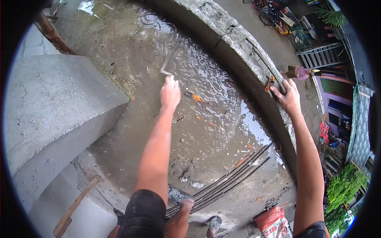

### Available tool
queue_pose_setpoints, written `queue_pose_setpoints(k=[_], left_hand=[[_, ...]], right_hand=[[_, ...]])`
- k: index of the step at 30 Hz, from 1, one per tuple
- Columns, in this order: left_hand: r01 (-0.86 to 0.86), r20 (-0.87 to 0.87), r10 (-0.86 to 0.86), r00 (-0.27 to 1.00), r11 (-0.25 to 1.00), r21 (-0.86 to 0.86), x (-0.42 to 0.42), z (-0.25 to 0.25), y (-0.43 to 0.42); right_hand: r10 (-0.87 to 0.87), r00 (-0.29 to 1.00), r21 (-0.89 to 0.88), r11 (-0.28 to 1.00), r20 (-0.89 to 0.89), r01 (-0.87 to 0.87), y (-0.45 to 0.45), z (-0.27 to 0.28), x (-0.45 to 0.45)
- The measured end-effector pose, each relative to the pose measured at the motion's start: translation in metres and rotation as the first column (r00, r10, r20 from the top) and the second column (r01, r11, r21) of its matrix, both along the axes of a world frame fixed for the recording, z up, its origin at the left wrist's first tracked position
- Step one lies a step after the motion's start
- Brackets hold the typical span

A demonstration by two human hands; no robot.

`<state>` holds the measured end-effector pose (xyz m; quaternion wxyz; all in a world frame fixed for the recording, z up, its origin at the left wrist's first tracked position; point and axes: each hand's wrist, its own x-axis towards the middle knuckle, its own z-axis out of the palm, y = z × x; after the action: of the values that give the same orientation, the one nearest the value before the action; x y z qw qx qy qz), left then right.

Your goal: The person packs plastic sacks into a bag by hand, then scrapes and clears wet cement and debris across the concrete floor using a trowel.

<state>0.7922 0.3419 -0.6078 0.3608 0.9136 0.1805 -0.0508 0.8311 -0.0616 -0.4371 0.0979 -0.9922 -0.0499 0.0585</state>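
One trowel (pixel 168 61), gripped in the left fingers (pixel 171 82), points lengthwise forward; parted right fingers (pixel 291 83) rest on the wall (pixel 249 53).

Across the wet floor (pixel 137 123) in the middle of the frame, the left hand (pixel 170 93) has room to pass sideways and toward the upper centre. The curved concrete wall (pixel 254 51) bars the right side, a grey concrete block (pixel 59 99) the left, and thin rods (pixel 218 186) lie across the lower centre.
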Motion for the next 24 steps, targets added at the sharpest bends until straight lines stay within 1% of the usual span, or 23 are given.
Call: queue_pose_setpoints(k=[1,2,3,5,6,8,9,11,12,14,15,17,18,19,21,23,24], left_hand=[[0.041,-0.005,-0.041,0.999,0.999,-0.008,0.005,-0.005,-0.019],[0.036,-0.001,-0.036,0.999,0.997,-0.069,0.0,0.0,-0.041],[0.116,-0.098,-0.115,0.989,0.993,0.003,-0.026,-0.008,-0.064],[0.184,-0.04,-0.183,0.982,0.983,0.018,-0.06,-0.013,-0.073],[0.183,-0.043,-0.183,0.982,0.983,0.017,-0.076,-0.013,-0.073],[0.378,-0.242,-0.369,0.897,0.926,-0.011,-0.11,-0.005,-0.066],[0.379,-0.25,-0.368,0.895,0.926,-0.006,-0.131,0.001,-0.063],[0.503,-0.322,-0.475,0.819,0.864,0.004,-0.162,0.014,-0.057],[0.505,-0.332,-0.475,0.815,0.863,0.006,-0.178,0.022,-0.051],[0.693,-0.283,-0.667,0.689,0.721,-0.011,-0.199,0.04,-0.038],[0.694,-0.295,-0.667,0.684,0.72,-0.018,-0.208,0.044,-0.032],[0.51,-0.102,-0.507,0.856,0.86,-0.004,-0.217,0.047,-0.027],[0.338,-0.089,-0.334,0.938,0.94,0.039,-0.213,0.045,-0.027],[0.15,-0.063,-0.145,0.987,0.986,0.079,-0.202,0.041,-0.03],[-0.088,-0.15,0.108,0.983,0.987,0.134,-0.184,0.024,-0.032],[-0.091,-0.192,0.111,0.975,0.99,0.11,-0.19,0.014,-0.058],[-0.094,-0.226,0.118,0.967,0.989,0.115,-0.199,0.012,-0.068]], right_hand=[[-0.006,1.0,-0.002,1.0,0.0,0.006,0.001,0.0,0.002],[-0.011,1.0,-0.027,1.0,-0.017,0.01,0.002,0.001,0.004],[-0.021,0.999,-0.05,0.999,-0.036,0.019,-0.001,0.002,0.001],[-0.008,1.0,-0.035,0.999,-0.01,0.007,-0.003,0.001,0.0],[0.007,1.0,-0.025,1.0,0.009,-0.007,-0.005,-0.002,0.0],[0.03,0.999,-0.008,1.0,0.039,-0.03,-0.005,-0.004,0.0],[0.017,1.0,-0.023,1.0,0.011,-0.016,-0.005,-0.003,-0.001],[0.015,1.0,-0.037,0.999,0.0,-0.015,-0.006,-0.003,-0.001],[0.023,1.0,-0.036,0.999,0.011,-0.022,-0.007,-0.004,-0.002],[0.04,0.999,-0.039,0.998,0.017,-0.039,-0.008,-0.005,-0.002],[0.037,0.999,-0.048,0.998,0.004,-0.037,-0.01,-0.007,-0.002],[0.03,0.999,-0.042,0.999,0.019,-0.03,-0.011,-0.008,-0.003],[0.023,1.0,-0.053,0.998,0.004,-0.023,-0.01,-0.008,-0.004],[0.02,1.0,-0.068,0.998,-0.007,-0.02,-0.01,-0.009,-0.002],[0.055,0.998,-0.087,0.995,0.035,-0.052,-0.012,-0.011,-0.003],[0.066,0.998,-0.108,0.992,-0.001,-0.066,-0.017,-0.015,0.0],[0.07,0.997,-0.097,0.993,0.025,-0.067,-0.019,-0.017,0.001]])
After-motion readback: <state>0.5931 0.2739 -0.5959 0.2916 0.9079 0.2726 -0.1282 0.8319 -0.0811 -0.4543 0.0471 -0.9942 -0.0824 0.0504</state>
